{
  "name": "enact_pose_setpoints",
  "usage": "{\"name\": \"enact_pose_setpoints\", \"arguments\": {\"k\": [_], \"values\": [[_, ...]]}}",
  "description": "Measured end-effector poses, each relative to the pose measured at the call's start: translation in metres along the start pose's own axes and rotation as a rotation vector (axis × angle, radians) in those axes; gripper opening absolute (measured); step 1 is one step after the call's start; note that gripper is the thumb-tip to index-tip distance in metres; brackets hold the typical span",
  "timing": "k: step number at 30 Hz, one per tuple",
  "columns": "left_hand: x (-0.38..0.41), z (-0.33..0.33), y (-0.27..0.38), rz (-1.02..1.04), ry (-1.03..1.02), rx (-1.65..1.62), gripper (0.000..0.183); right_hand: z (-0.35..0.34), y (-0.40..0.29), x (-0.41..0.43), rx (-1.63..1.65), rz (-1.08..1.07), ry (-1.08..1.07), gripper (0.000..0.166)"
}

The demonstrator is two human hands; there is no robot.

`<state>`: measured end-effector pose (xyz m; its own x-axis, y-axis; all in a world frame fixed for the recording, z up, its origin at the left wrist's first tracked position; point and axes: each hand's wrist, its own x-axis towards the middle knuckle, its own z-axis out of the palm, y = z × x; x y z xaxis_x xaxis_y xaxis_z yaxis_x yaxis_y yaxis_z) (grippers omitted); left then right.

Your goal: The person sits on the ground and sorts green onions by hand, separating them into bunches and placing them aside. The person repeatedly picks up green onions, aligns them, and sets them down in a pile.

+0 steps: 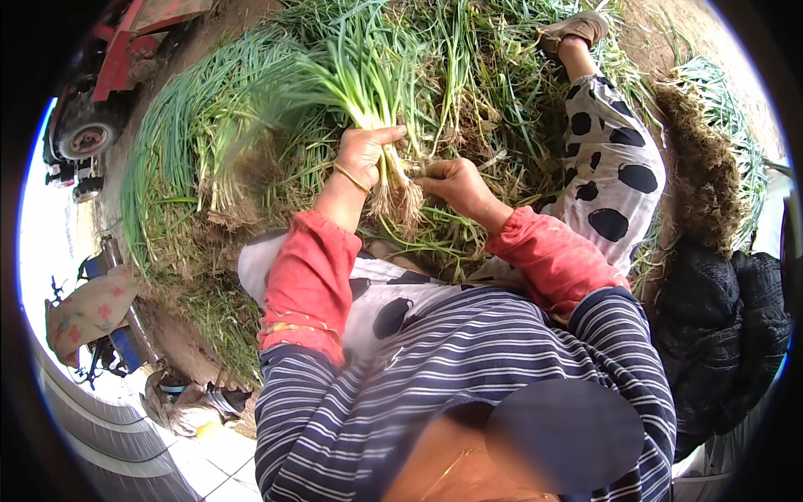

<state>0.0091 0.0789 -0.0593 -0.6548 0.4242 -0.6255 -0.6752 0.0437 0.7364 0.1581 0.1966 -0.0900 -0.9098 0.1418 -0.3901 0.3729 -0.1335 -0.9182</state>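
My left hand [362,157] grips a bunch of green onions [361,94] around its pale stems. Green leaves fan out above the fist, and the stringy roots [404,202] hang below it. Just right of those roots is my right hand [463,187], with thumb and forefinger pinched close to the lower stems. Whether a thin stalk or leaf sits between these fingertips is not clear. A yellowish band [351,177] circles my left wrist. Loose green onions with earthy roots [467,125] lie beyond both hands.
A broad heap of green onions [169,144] spreads to the left. More stand stacked, roots inward [702,163], at the right, near a black plastic bundle [699,332]. My shod foot [577,30] rests at the upper right. A red vehicle [128,50] and a bicycle-like vehicle [94,314] stand left.
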Motion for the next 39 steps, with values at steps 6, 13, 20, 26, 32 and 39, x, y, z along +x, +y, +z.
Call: {"name": "enact_pose_setpoints", "arguments": {"k": [6, 13, 20, 26, 32, 39], "values": [[-0.009, 0.004, 0.002, -0.012, -0.012, 0.076, 0.018, 0.002, 0.002, 0.003, 0.018, 0.001, -0.142, 0.029], [-0.004, -0.003, -0.002, 0.117, -0.045, -0.025, 0.017, 0.005, -0.023, 0.03, 0.54, 0.106, 0.016, 0.017], [0.0, -0.007, 0.001, 0.09, -0.063, -0.051, 0.018, 0.009, -0.015, 0.026, 0.567, 0.056, 0.002, 0.012], [-0.009, -0.003, 0.006, 0.011, -0.101, 0.079, 0.019, 0.01, -0.023, 0.027, 0.144, -0.045, 0.091, 0.013], [-0.003, -0.002, 0.007, 0.065, -0.079, -0.021, 0.017, 0.001, -0.023, 0.033, 0.557, 0.053, -0.023, 0.014], [0.001, -0.003, 0.007, -0.008, -0.136, -0.051, 0.019, 0.001, -0.022, 0.032, 0.629, 0.132, -0.075, 0.018]]}}
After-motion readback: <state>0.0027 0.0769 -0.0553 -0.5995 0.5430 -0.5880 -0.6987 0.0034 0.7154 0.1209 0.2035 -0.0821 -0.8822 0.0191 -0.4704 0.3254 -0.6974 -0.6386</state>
